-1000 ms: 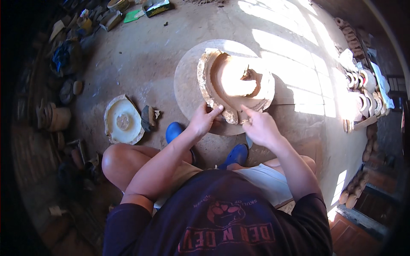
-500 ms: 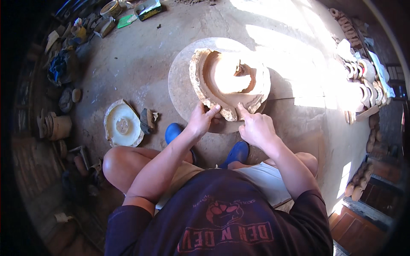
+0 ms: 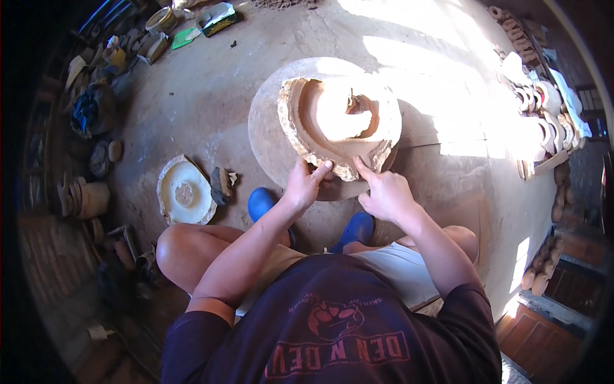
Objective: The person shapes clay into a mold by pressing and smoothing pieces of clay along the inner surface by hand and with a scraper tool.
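A round, rough-rimmed plaster mould (image 3: pixel 295 131) lies on a wide round turntable (image 3: pixel 263 121) in front of me. Smooth clay-coloured walls curve around its hollow, and sunlight washes out much of the middle and far right. My left hand (image 3: pixel 306 185) grips the near rim, thumb on top and fingers partly hidden underneath. Just to the right, my right hand (image 3: pixel 389 193) touches the inner side of the near edge with its outstretched index fingertip. Its other fingers are curled, and I see nothing held in them.
A pale round mould (image 3: pixel 185 192) stands on the floor at left, beside a dark lump (image 3: pixel 221 185). Blue shoes (image 3: pixel 261 203) flank the turntable's near side. Curved clay pieces (image 3: pixel 547 131) are stacked at far right; tubs and bags (image 3: pixel 115 61) crowd the far left.
The mould seems to have turned slightly counterclockwise on the turntable. Both hands stay at its near rim, with the right index finger still against the edge. The whole view has shifted a little.
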`<state>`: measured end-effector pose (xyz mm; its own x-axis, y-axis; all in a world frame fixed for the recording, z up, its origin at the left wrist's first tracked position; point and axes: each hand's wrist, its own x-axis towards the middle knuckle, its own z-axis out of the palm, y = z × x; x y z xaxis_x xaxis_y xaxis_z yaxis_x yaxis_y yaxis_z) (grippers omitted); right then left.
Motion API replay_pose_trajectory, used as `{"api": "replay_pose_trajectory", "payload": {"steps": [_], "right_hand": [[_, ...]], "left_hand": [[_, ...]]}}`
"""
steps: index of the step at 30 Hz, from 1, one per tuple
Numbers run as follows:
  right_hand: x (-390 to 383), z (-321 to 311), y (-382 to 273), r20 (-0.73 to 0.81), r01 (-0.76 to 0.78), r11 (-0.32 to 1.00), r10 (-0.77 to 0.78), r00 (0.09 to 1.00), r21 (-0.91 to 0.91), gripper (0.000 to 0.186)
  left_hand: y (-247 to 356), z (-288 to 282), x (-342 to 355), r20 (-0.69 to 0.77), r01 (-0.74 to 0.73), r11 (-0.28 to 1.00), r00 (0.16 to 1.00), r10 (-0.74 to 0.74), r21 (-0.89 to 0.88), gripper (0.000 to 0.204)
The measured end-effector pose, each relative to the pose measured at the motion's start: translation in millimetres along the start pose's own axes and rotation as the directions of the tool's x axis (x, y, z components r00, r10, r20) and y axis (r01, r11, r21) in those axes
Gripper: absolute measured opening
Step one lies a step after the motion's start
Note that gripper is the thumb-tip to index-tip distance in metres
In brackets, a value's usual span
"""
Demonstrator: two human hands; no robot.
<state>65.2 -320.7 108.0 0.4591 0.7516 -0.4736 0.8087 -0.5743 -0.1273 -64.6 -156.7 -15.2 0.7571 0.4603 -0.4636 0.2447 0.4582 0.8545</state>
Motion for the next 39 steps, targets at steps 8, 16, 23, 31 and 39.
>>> {"api": "replay_pose_trajectory", "payload": {"steps": [8,16,23,31,39], "right_hand": [[-19.1,40.3,13.3,-0.253,0.081,0.991,-0.106,0.962,-0.108,0.094],[-8.5,20.4,8.1,-0.170,0.006,1.000,-0.006,0.985,-0.006,0.095],[23.6,1.4,14.7,-0.038,0.049,0.873,-0.035,0.999,0.485,0.086],[42.2,-52.4,-1.5,0.056,-0.087,0.690,0.067,0.996,0.719,0.057],[53.7,-22.8,24.5,-0.015,0.260,0.965,-0.261,0.965,-0.007,0.059]], "left_hand": [[11.1,6.8,-7.8,0.013,0.025,1.000,1.000,-0.025,0.013,0.036],[11.5,4.8,-3.8,0.037,-0.006,1.000,0.999,0.007,-0.024,0.038],[7.1,9.4,-1.2,0.001,-0.002,1.000,1.000,0.002,0.018,0.031],[12.9,-3.8,-0.7,-0.003,0.062,0.998,0.998,-0.062,0.025,0.030],[-2.2,-5.5,9.0,-0.261,-0.254,0.922,0.906,0.333,0.293,0.038]]}}
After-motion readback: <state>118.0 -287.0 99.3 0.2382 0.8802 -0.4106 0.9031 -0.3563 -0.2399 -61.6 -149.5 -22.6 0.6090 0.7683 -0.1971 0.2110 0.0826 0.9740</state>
